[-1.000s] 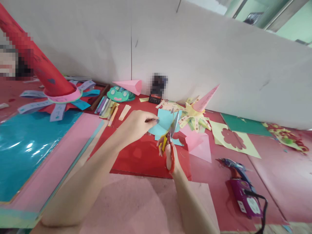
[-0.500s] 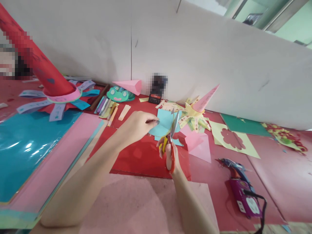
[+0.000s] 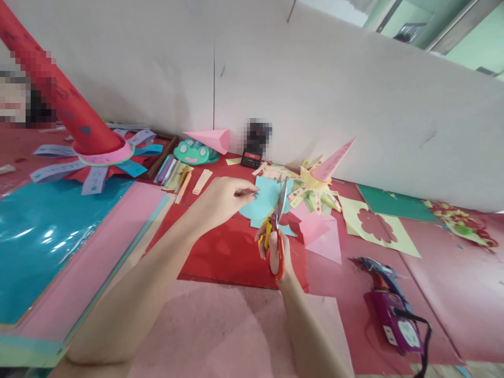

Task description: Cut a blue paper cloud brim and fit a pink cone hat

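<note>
left hand pinches light blue paper at its left edge, exact contact partly covered by the fingers. right hand grips scissors by yellow and red handles, some fingers hidden behind; blades spread at paper's right part, cut point hard to make out. paper sits mid-scene, over far side of red sheet. far left, red tube cut off by frame; far-middle black device partly pixelated.

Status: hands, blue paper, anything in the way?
Left hand pinching blue paper. Right hand gripping scissors, blades open at the paper. Pink paper right of scissors, not blocking.
</note>
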`<move>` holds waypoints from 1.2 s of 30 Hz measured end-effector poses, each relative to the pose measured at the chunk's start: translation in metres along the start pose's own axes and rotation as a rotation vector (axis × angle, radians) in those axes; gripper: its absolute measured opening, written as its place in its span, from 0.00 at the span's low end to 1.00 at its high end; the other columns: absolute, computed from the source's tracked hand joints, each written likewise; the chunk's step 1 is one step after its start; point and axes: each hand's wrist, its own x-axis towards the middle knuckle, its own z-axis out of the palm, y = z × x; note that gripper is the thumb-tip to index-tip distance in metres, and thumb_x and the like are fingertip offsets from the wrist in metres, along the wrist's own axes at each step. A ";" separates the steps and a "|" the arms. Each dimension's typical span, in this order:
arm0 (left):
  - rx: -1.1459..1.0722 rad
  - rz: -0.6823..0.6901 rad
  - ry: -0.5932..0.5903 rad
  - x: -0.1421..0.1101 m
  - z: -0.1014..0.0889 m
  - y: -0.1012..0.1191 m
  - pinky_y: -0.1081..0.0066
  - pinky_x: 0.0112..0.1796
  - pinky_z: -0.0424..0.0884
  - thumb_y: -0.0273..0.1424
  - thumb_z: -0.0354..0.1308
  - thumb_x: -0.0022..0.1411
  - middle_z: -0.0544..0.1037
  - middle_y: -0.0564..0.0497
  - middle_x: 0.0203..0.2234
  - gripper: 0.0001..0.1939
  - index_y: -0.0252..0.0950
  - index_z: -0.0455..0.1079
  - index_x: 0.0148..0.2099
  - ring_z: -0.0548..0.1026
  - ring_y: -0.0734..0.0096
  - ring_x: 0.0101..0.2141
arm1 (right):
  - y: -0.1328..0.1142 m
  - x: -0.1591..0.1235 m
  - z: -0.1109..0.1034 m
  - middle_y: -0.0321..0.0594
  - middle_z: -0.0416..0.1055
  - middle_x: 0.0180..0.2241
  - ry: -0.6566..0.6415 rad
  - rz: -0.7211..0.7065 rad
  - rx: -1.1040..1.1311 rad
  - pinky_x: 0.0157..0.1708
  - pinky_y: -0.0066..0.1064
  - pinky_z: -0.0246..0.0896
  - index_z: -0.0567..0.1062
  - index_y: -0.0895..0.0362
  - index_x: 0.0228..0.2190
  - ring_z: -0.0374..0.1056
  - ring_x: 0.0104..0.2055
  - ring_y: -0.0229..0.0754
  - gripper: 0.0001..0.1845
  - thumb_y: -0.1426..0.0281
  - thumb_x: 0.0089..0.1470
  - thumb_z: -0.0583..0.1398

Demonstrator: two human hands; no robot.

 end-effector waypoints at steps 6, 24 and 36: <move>-0.014 -0.024 0.052 0.002 -0.002 -0.002 0.70 0.34 0.71 0.34 0.56 0.57 0.81 0.51 0.30 0.09 0.37 0.76 0.36 0.78 0.67 0.32 | 0.000 0.000 0.001 0.30 0.58 0.18 -0.014 0.015 0.028 0.14 0.25 0.43 0.64 0.55 0.26 0.50 0.13 0.29 0.25 0.46 0.55 0.50; -0.015 0.002 0.123 0.004 -0.001 -0.008 0.71 0.37 0.71 0.34 0.56 0.58 0.81 0.51 0.32 0.08 0.37 0.75 0.34 0.77 0.67 0.36 | -0.004 -0.002 0.001 0.27 0.52 0.12 -0.009 0.062 0.001 0.14 0.25 0.44 0.63 0.55 0.25 0.49 0.12 0.31 0.26 0.45 0.54 0.50; 0.009 -0.031 0.146 0.004 -0.002 -0.010 0.70 0.38 0.70 0.35 0.57 0.58 0.81 0.51 0.33 0.09 0.37 0.75 0.36 0.77 0.66 0.37 | -0.007 -0.002 0.003 0.26 0.53 0.12 -0.013 0.100 0.017 0.11 0.24 0.42 0.64 0.55 0.24 0.49 0.11 0.30 0.28 0.42 0.52 0.51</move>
